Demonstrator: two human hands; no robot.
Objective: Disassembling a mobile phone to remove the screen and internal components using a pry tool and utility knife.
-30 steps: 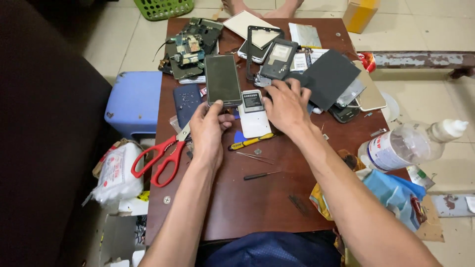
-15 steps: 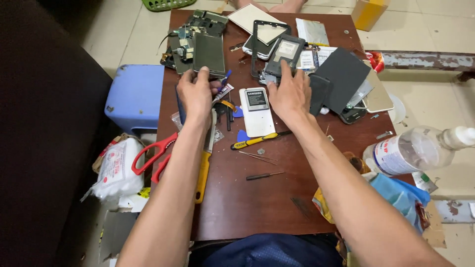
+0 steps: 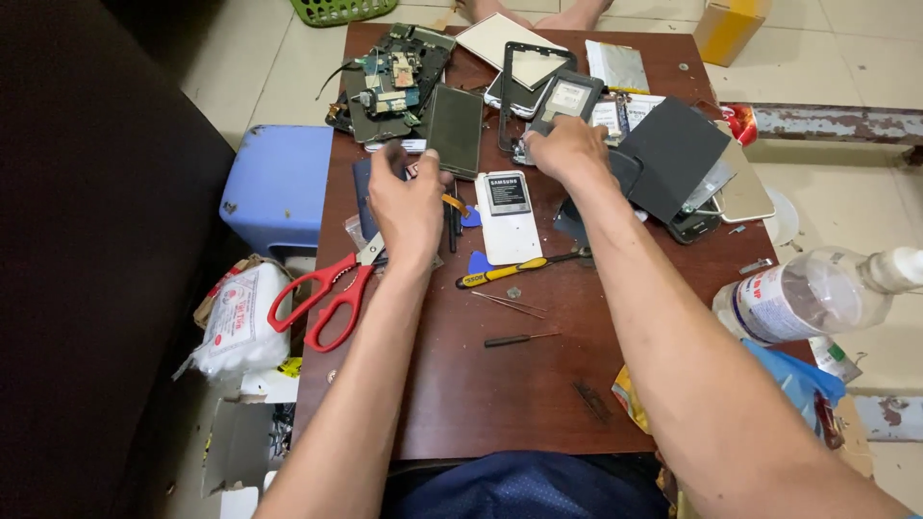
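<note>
red-handled scissors (image 3: 327,293), blue stool (image 3: 279,183), yellow-handled screwdriver (image 3: 510,272), dark brown table (image 3: 500,394)

- The left hand (image 3: 409,207) is covering whatever lies beneath its palm, and its grip cannot be made out.
- The right hand (image 3: 567,152) is hiding the lower end of the phone frame (image 3: 567,101).
- The green basket (image 3: 341,10) and cardboard box (image 3: 733,27) are being cut off by the top edge.
- The plastic bottle (image 3: 817,293) is running off the right edge.
</note>
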